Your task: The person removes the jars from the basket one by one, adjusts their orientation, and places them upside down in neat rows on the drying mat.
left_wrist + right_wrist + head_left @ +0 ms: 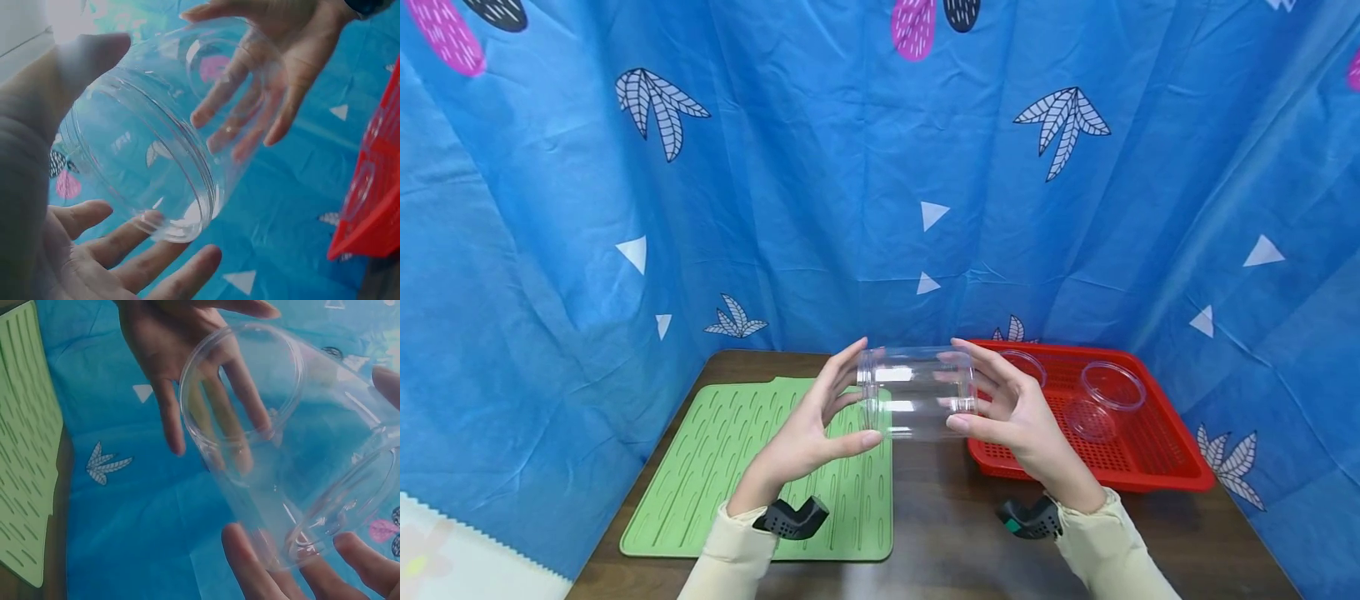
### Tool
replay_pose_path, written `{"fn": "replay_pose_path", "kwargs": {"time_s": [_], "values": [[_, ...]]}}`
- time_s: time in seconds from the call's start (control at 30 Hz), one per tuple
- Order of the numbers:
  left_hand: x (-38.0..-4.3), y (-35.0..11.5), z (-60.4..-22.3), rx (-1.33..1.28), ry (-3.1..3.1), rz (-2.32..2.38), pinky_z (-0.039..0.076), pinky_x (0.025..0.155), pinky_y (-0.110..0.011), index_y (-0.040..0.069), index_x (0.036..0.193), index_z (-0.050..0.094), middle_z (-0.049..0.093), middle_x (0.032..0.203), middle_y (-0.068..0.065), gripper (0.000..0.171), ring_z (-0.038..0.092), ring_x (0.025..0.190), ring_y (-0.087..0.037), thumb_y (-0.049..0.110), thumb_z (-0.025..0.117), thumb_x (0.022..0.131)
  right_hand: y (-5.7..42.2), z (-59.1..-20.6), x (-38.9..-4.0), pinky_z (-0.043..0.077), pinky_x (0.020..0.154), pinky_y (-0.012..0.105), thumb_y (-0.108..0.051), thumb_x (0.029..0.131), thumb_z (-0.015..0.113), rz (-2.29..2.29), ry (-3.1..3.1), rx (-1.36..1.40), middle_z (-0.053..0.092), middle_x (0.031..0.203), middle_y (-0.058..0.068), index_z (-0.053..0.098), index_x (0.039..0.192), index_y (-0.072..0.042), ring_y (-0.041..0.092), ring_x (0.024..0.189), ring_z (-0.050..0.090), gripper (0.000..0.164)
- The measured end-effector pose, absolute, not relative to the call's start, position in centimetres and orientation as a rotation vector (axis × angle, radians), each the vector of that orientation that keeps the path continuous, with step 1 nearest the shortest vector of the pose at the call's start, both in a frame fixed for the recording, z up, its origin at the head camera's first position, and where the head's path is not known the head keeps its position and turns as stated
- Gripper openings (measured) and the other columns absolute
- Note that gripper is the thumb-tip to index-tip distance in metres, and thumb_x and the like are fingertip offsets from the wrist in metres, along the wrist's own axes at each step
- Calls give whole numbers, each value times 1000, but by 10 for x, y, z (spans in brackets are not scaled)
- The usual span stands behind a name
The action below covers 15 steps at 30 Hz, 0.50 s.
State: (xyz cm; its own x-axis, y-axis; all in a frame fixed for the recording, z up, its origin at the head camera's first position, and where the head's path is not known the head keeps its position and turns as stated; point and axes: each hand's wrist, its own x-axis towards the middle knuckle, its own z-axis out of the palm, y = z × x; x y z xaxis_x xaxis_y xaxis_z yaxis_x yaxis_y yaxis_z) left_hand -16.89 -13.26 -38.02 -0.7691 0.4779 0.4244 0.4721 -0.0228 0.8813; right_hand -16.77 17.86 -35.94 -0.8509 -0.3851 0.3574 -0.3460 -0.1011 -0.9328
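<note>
A clear plastic jar (917,392) lies sideways in the air between the two hands, its threaded mouth toward the left and its base toward the right. The left hand (808,425) holds the mouth end, thumb in front and fingers behind the rim. At the base end, the right hand (1015,408) grips with thumb low in front and fingers round the far side. Seen from the left wrist, the jar (162,137) looks see-through, with the right hand's fingers showing through its wall. No lid is on the mouth.
A red plastic basket (1172,475) stands at the right with several clear round pieces (1114,386) in it. On the left of the dark wooden table (932,533) lies a ridged green mat (700,467). A blue patterned curtain (820,208) hangs behind and on both sides.
</note>
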Motion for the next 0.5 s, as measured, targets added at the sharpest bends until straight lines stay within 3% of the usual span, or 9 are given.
{"fn": "replay_pose_path", "kwargs": {"time_s": [0.1,0.2,0.5], "values": [[-167,-141,-390,974,2275,1918,39,126,-51,28,176,19,30,178,-1,107,36,159,-33,22,89,95,173,-360,-171,59,106,43,-3,93,86,-2115,2160,-826,54,161,11,49,166,-19,38,141,57,83],[-161,-151,-403,814,2430,1804,43,122,-56,30,175,21,29,177,-4,104,42,155,-39,28,88,96,165,-360,-176,58,108,40,-8,90,91,-2050,2265,-815,57,159,6,53,164,-24,37,140,57,85],[-158,-179,-439,678,2950,1392,37,120,-71,6,169,36,38,171,-18,89,40,155,-45,35,83,100,130,-360,-195,60,105,37,-21,82,101,-1854,2477,-883,61,153,-1,56,161,-31,25,129,66,91]]}}
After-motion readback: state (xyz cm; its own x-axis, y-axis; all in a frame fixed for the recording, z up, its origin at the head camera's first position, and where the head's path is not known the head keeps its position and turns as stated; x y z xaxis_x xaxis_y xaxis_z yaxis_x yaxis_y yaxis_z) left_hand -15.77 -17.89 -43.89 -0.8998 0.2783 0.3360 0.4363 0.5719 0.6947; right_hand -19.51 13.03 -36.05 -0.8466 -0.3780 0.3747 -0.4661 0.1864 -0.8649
